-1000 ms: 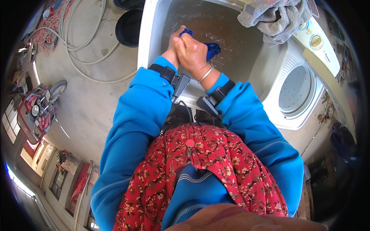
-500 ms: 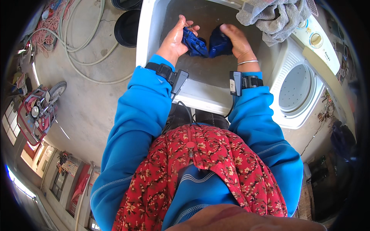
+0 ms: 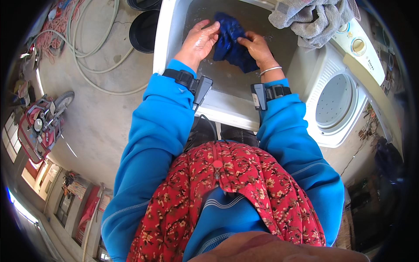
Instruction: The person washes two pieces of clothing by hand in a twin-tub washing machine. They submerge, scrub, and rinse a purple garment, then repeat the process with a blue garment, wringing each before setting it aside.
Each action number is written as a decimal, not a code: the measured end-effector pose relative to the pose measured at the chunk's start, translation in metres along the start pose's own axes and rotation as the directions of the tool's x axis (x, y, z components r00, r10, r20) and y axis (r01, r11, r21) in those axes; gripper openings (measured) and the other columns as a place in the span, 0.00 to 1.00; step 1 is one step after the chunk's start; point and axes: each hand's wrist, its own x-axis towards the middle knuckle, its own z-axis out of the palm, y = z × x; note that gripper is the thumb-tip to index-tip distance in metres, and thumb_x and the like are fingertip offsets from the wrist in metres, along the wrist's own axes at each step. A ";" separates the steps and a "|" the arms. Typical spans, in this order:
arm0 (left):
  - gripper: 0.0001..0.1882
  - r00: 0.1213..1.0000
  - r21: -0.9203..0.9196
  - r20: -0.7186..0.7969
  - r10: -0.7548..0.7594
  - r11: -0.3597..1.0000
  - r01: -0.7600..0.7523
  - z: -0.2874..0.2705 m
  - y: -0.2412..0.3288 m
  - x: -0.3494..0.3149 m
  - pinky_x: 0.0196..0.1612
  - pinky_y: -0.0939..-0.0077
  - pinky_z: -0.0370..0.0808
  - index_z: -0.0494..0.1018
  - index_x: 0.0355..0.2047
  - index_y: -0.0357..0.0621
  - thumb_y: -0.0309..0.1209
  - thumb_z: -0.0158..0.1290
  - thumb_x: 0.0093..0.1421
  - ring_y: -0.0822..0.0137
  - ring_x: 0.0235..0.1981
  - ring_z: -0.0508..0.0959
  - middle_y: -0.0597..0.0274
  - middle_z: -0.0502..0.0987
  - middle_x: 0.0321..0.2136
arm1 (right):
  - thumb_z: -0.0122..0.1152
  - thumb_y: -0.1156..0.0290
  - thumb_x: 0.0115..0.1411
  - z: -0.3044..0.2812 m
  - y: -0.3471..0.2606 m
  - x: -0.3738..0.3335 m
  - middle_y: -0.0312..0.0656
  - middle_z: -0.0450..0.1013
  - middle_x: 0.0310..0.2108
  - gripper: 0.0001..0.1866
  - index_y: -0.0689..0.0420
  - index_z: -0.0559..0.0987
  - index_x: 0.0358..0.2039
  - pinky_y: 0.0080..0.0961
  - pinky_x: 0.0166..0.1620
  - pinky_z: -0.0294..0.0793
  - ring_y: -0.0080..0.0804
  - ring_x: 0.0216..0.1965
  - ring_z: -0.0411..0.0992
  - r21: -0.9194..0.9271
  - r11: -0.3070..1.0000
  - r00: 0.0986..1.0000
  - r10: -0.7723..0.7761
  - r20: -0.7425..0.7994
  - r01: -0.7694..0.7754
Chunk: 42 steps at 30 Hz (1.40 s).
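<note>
A wet dark blue cloth [image 3: 231, 46] hangs spread between my hands over the wash tub [image 3: 207, 102] of a white twin-tub washing machine. My left hand [image 3: 198, 42] is at the cloth's upper left edge, with its fingertips closed against it. On the other side, my right hand [image 3: 259, 49] pinches the cloth between thumb and fingers. Both hands are wet. Murky water [image 3: 279, 52] fills the tub below, and the cloth's lower corner hangs close to it; I cannot tell whether it touches.
A grey towel [image 3: 312, 22] lies over the machine's control panel [image 3: 360, 46]. The round spin tub [image 3: 336, 102] stands open at the right. On the concrete floor to the left are a coiled hose [image 3: 80, 54] and black basins [image 3: 145, 32]. Farther left stands a red motor vehicle [image 3: 41, 126].
The blue cloth was bunched in two parts, one at each hand; now it is opened out in one piece. My right hand has moved left and slightly down, closer to my left hand.
</note>
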 end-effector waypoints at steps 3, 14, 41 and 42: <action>0.35 0.992 0.101 -0.107 -0.067 0.992 0.078 -0.004 0.001 0.001 0.39 0.77 0.74 0.57 0.61 0.36 0.21 0.61 0.55 0.65 0.40 0.75 0.53 0.74 0.41 | 0.56 0.56 0.57 0.002 0.019 0.002 0.58 0.75 0.43 0.21 0.56 0.77 0.46 0.47 0.51 0.71 0.58 0.48 0.72 -0.455 0.875 0.913 -0.039 -0.405 -0.165; 0.27 0.982 0.198 -0.150 -0.117 0.969 0.145 -0.009 -0.003 0.005 0.43 0.72 0.73 0.62 0.57 0.39 0.26 0.58 0.58 0.64 0.40 0.73 0.56 0.72 0.43 | 0.50 0.67 0.56 0.026 0.096 -0.005 0.58 0.75 0.46 0.22 0.55 0.76 0.51 0.43 0.53 0.71 0.54 0.50 0.72 -0.807 0.591 0.997 0.061 0.043 -0.002; 0.19 0.982 0.094 0.013 -0.189 0.978 0.187 -0.003 -0.013 -0.014 0.39 0.67 0.77 0.73 0.42 0.42 0.46 0.45 0.67 0.65 0.35 0.79 0.60 0.78 0.35 | 0.50 0.52 0.64 0.084 -0.089 -0.048 0.54 0.75 0.21 0.17 0.54 0.73 0.30 0.50 0.31 0.74 0.58 0.26 0.74 -0.337 0.912 0.896 -0.336 -0.291 0.233; 0.20 0.979 0.098 0.124 -0.165 0.983 0.154 -0.004 -0.015 -0.017 0.39 0.68 0.77 0.73 0.42 0.42 0.47 0.45 0.67 0.65 0.36 0.79 0.60 0.78 0.35 | 0.50 0.52 0.64 0.081 -0.091 -0.050 0.54 0.75 0.22 0.17 0.54 0.73 0.29 0.50 0.31 0.74 0.58 0.26 0.74 -0.314 0.906 0.911 -0.358 -0.206 0.285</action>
